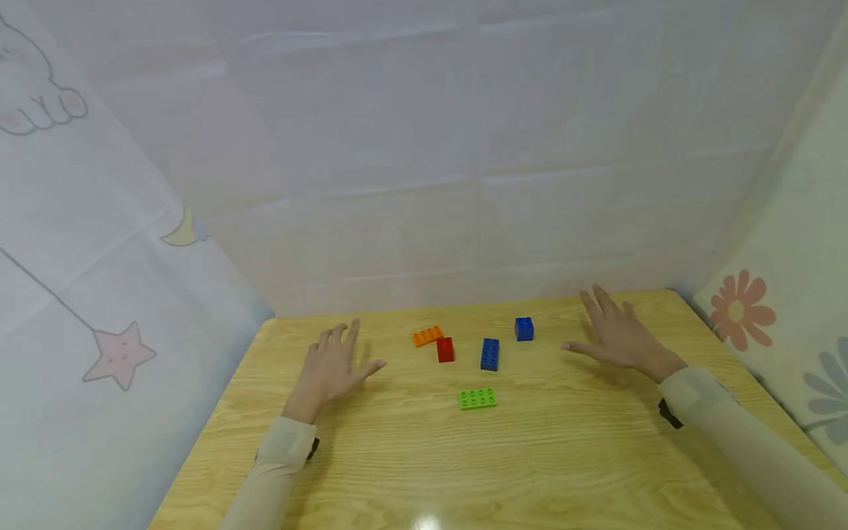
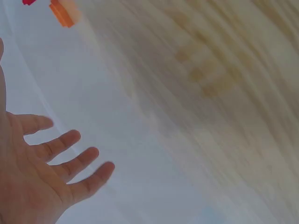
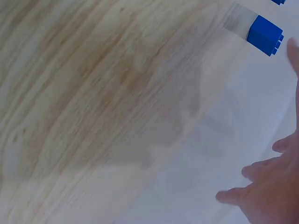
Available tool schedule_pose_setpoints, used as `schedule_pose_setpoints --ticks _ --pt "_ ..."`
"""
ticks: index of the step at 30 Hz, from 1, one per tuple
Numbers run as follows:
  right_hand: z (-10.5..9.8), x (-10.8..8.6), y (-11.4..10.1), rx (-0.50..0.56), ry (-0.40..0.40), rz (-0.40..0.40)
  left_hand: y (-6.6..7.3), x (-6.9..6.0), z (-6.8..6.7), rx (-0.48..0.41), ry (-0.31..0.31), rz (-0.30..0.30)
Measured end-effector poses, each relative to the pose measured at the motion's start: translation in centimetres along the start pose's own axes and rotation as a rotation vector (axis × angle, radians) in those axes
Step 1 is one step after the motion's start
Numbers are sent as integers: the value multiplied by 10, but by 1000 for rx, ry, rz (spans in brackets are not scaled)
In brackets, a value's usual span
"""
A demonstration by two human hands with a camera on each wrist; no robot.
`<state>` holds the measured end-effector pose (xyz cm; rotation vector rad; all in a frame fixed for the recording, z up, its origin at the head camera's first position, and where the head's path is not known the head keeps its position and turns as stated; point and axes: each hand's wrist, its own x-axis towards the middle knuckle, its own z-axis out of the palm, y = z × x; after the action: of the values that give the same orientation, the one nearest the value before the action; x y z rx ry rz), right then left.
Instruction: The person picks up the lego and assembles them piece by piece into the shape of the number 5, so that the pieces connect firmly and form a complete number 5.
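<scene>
My left hand (image 1: pixel 329 374) is on the left side of the table (image 1: pixel 371 471), palm down, its fingers spread wide and the thumb pointing in toward the toy bricks. My right hand (image 1: pixel 619 336) is on the other side, its fingers fanned just as wide, thumb likewise turned inward. Both look raised above the wood, well apart from each other.

Between them lie five bricks. Nearest my left hand is the orange brick (image 1: pixel 428 336), studs up and lying aslant. The red brick (image 1: pixel 445 350) is right by its end (whether the two touch, I cannot tell), with a smooth face showing. Farther right, the long blue brick (image 1: pixel 489 355) lies studs up, pointing roughly away from me. The square blue brick (image 1: pixel 524 329) sits beyond it, the one closest to my right thumb. The green brick (image 1: pixel 478 399) lies crosswise, studs up, closer to me than the others.

I wear pale sleeves (image 1: pixel 742 434), and a dark band (image 1: pixel 670 414) shows under my right wrist. A creased white sheet (image 1: pixel 424 184) hangs behind the table; the left side carries a pink star (image 1: pixel 121 355), the right side a red flower (image 1: pixel 742 310).
</scene>
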<state>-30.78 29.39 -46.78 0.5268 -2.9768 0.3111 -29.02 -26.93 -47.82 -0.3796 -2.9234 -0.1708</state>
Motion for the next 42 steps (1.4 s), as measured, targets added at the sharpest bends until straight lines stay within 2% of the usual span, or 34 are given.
schedule_pose_setpoints --ticks 6,14,19,23,27,29,33,42 --pt "-1 0 -8 73 54 -84 17 -3 -4 -102 -30 53" --pt "3 11 -17 250 46 -52 44 -5 -6 -338 -96 67" --pt "4 19 -23 335 19 -47 59 -4 -6 -447 -137 108" --pt "7 21 -29 378 -5 -52 72 -4 -3 -554 -186 151" --pt "13 24 -33 396 -19 -56 84 -6 2 -698 -258 167" --pt "15 25 -35 402 -12 -59 91 -8 5 -743 -285 176" --pt "19 30 -38 416 4 -56 105 -11 8 -765 -300 199" --pt "23 32 -48 491 1 -9 128 -14 12 -746 -291 188"
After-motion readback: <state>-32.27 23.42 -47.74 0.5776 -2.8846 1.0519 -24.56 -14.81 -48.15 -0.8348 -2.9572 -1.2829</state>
